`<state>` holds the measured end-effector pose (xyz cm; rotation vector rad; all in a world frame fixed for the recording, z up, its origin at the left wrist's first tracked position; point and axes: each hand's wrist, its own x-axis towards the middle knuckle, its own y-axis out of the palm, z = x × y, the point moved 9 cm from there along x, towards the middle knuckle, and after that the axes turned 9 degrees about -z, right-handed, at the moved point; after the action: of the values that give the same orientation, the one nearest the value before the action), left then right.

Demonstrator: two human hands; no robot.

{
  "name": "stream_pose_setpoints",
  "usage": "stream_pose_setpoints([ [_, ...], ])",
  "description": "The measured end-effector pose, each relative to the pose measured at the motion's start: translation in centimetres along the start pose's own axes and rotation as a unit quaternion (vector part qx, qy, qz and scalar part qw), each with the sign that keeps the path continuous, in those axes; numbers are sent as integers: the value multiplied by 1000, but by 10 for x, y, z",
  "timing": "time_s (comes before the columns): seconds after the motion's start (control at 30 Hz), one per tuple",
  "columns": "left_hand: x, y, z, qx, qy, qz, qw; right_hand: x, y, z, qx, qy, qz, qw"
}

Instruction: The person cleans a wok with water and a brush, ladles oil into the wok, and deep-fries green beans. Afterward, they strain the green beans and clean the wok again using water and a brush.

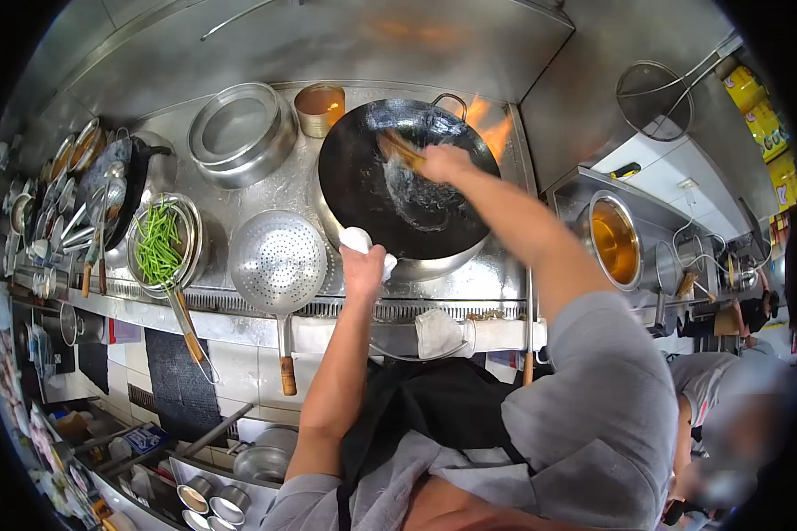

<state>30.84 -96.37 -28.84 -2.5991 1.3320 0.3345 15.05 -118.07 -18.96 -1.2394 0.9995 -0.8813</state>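
Note:
A large black wok (pixel 350 177) sits on the burner, with some water swirling on its inner surface. My left hand (pixel 363 268) is closed around a folded white cloth (pixel 356 238) at the wok's near rim; any handle under the cloth is hidden. Inside the wok, my right hand (pixel 447 165) grips a bamboo wok brush (pixel 400 149), its bristles close to the wet surface. To the left of my left hand, a perforated strainer ladle (pixel 277 261) with a wooden handle lies on the stove. Green beans (pixel 158 244) rest in another strainer farther left.
Flames (pixel 494 131) rise beyond the wok's right side. A metal can (pixel 320 110) and a stacked steel pot (pixel 242 133) stand at the back. On the right is a bowl of amber liquid (pixel 615 241). Another person (pixel 726 398) is at the lower right.

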Motion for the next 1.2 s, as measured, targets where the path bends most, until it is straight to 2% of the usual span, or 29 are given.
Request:
stream_pose_setpoints([
  [0.03,-5,1,-9,-19,4,15,1000,16,24,-5,45,32,-44,997],
  [0.1,-3,3,2,-49,19,-4,999,-29,44,7,85,18,-84,993],
  [0.17,-13,-6,-11,-102,42,-48,993,-87,46,-1,73,17,-15,997],
  [0.23,-29,-7,-18,-122,-20,-48,991,-128,21,-15,-5,-1,84,996],
  [0.3,-26,-1,-14,-146,-8,-58,988,-133,-11,-33,-86,-39,158,983],
  [0.33,-31,0,-20,-111,-37,-57,992,-114,-18,-39,-133,-86,136,978],
  [0.37,-33,1,-20,-72,-66,-55,994,-96,-31,-34,-144,-87,157,973],
  [0.4,-30,-2,-25,-63,-26,-77,995,-64,-25,-35,-146,-98,104,979],
  [0.43,-24,-3,-15,-60,-27,-81,995,-37,-20,-32,-113,-62,89,988],
  [0.5,-12,0,6,-22,-15,-53,998,0,5,-24,15,22,-29,999],
  [0.57,-15,-4,-14,-19,-6,-47,999,-12,41,-9,83,42,-89,992],
  [0.63,-18,-2,-12,-19,0,-39,999,-53,63,-1,81,46,-65,993],
  [0.7,-8,-5,0,-6,74,-80,994,-98,51,1,54,13,-2,998],
  [0.73,-10,-6,-5,16,70,-79,994,-112,31,-2,52,12,-3,999],
  [0.8,-14,-7,-13,34,53,-76,995,-134,19,7,5,-75,105,992],
  [0.83,-14,-8,-16,54,39,-71,995,-121,22,9,4,-78,105,991],
  [0.9,-20,-10,-24,31,20,-65,997,-69,18,35,56,-171,28,983],
  [0.97,-18,-8,-18,4,5,-62,998,3,13,40,130,-17,16,991],
  [1.0,-11,-7,-8,19,20,-60,998,7,27,55,129,-22,16,991],
  [1.07,-1,-9,-8,35,36,-61,997,8,41,52,250,109,-140,952],
  [1.1,-2,-8,-8,25,39,-44,998,-8,61,60,271,94,-121,950],
  [1.17,1,-5,4,15,38,-23,999,-68,70,71,322,-78,-73,941],
  [1.2,8,-1,18,-9,34,-18,999,-107,60,62,299,-135,-24,944],
])
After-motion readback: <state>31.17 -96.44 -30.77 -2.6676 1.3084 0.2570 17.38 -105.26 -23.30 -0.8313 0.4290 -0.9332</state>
